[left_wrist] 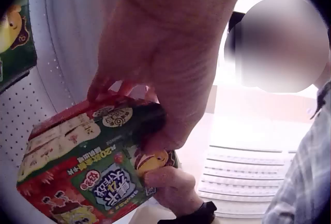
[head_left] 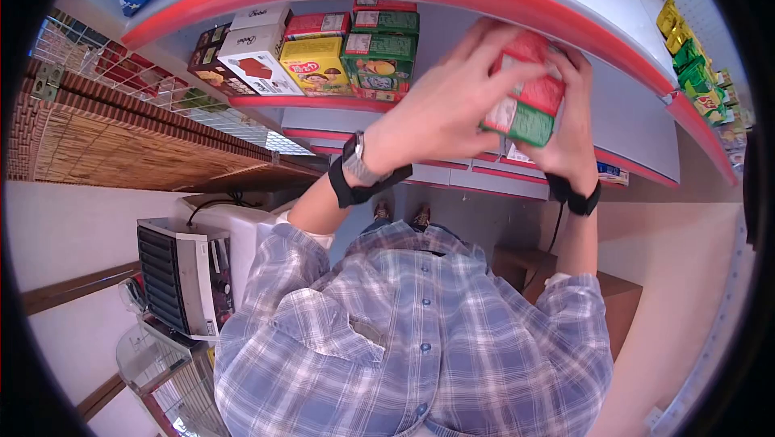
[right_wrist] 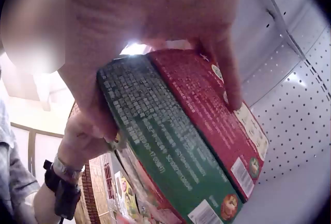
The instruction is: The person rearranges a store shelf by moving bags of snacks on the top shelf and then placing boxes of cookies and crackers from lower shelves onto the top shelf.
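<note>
Up front, slightly right: red-and-green packaging (head_left: 529,121), held two-handed

Your left hand (head_left: 448,104) grips one side, your right hand (head_left: 575,126) the other, at the shelf (head_left: 638,126). Farther left, shelved: yellow box (head_left: 315,64), white box (head_left: 260,54).

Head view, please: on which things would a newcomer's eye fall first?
Probably first on the red and green boxes gripped between the left hand and the right hand, right of the upper middle. Next might come the blue plaid shirt, filling the lower middle. The bright yellow box also stands out, on the shelf at upper left.
</note>
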`<state>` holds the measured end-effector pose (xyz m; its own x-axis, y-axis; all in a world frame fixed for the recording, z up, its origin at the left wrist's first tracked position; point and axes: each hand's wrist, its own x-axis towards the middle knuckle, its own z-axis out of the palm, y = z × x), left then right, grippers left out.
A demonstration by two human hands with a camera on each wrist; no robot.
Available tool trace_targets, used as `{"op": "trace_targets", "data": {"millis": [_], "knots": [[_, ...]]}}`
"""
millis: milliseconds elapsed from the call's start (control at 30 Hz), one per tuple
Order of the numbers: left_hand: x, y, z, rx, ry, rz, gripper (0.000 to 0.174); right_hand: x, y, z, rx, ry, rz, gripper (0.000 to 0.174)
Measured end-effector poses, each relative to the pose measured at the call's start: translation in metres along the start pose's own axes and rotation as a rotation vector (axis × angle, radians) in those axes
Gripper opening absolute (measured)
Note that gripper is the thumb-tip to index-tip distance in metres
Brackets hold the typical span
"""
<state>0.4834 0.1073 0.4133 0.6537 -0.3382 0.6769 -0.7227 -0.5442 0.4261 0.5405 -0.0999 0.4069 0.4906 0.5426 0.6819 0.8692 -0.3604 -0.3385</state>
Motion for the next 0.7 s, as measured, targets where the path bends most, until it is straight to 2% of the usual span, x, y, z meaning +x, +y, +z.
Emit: {"op": "trace_targets", "data": {"millis": [100, 167, 200, 267, 300, 333, 367, 400, 533, 600, 633, 700], "knots": [[0.006, -0.02, -0.014, -0.01, -0.033, -0.066, 0.074, 0.022, 0.022, 0.006, -0.039, -0.059, -0.017, 0.095], [-0.001, -0.031, -0.022, 0.251, -0.007, -0.129, 0.072, 0.039, 0.037, 0.014, 0.086, -0.221, 0.107, 0.089], [-0.004, -0.035, -0.03, 0.249, -0.008, -0.129, 0.072, 0.042, 0.06, 0.022, 0.106, -0.228, 0.021, 0.085], [-0.007, -0.042, -0.047, 0.537, -0.059, -0.147, 0.065, 0.049, 0.078, 0.036, 0.113, -0.273, 0.032, 0.084], [-0.005, -0.047, -0.055, 0.538, -0.058, -0.145, 0.065, 0.052, 0.082, 0.04, 0.121, -0.319, 0.038, 0.084], [0.0, -0.053, -0.063, 0.543, -0.163, -0.307, 0.057, 0.055, 0.081, 0.043, 0.085, -0.416, 0.082, 0.084], [0.004, -0.06, -0.071, 0.547, -0.267, -0.469, 0.05, 0.058, 0.081, 0.048, 0.084, -0.41, 0.078, 0.084], [-0.004, -0.073, -0.072, 0.599, -0.097, -0.235, 0.04, 0.058, 0.081, 0.054, 0.119, -0.417, 0.048, 0.086], [-0.011, -0.112, -0.081, 0.672, -0.148, -0.107, 0.042, 0.052, 0.081, 0.081, 0.232, -0.401, 0.009, 0.093], [-0.011, -0.116, -0.078, 0.541, -0.272, -0.345, 0.046, 0.051, 0.079, 0.085, 0.209, -0.387, -0.002, 0.094], [-0.012, -0.116, -0.075, 0.544, -0.273, -0.348, 0.046, 0.051, 0.079, 0.087, 0.183, -0.37, -0.012, 0.096], [-0.015, -0.116, -0.07, 0.436, -0.286, -0.467, 0.053, 0.055, 0.075, 0.086, 0.185, -0.397, 0.006, 0.096]]}}
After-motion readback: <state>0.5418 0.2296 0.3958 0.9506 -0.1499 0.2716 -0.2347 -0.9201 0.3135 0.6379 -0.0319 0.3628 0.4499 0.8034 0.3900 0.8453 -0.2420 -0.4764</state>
